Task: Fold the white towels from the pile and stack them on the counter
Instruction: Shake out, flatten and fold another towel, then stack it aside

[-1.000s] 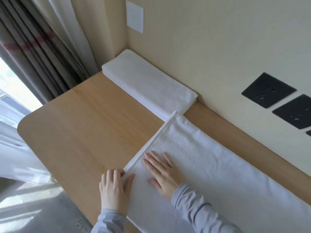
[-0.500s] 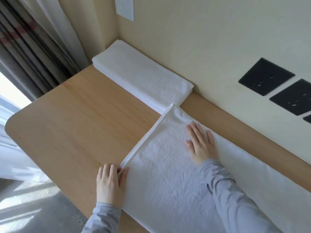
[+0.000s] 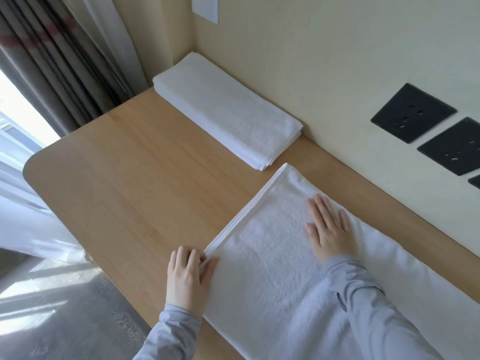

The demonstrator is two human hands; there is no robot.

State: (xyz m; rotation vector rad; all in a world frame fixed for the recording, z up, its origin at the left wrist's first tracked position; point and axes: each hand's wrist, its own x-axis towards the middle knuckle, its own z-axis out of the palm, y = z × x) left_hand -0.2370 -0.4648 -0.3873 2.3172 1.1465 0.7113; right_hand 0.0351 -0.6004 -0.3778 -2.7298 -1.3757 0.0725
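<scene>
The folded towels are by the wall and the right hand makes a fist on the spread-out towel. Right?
No fist: the head view shows the right hand lying flat, fingers straight, on the spread-out towel. The folded towels are by the wall.

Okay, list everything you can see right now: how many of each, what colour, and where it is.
folded towel stack: one, white, at the back of the counter against the wall; number of towels unclear
spread towel: one, white, flat on the counter, near right
counter: one, light wood, along the wall
wall sockets: three, black, on the wall at right; one cut off by the frame
switch plate: one, white, high on the wall
drape: one, grey, upper left
sheer curtain: one, white, far left
floor: grey, lower left
sleeves: two, pale grey-blue
left hand: pinches the spread towel's near corner
right hand: flat on the spread towel
</scene>
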